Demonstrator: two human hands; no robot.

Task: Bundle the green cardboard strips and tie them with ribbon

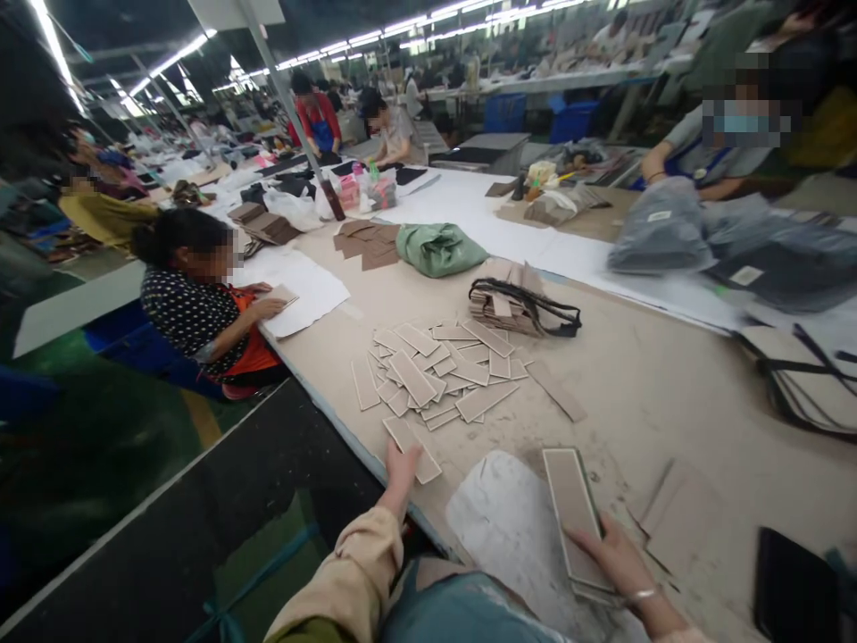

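My left hand grips the lower edge of a flat beige rectangular piece with a pale border, just in front of a loose heap of similar pieces. On the right, my right hand is closed around the side of another beige rectangular piece, thumb on top; at least one more piece shows beneath its lower end. A white sheet with dark smudges lies on the table between my hands, partly under the right-hand piece.
Behind the heap are a strap-bound bundle of brown pieces and a green bag. A black object lies at lower right. A co-worker sits at the table's left edge; another handles grey plastic-wrapped packs.
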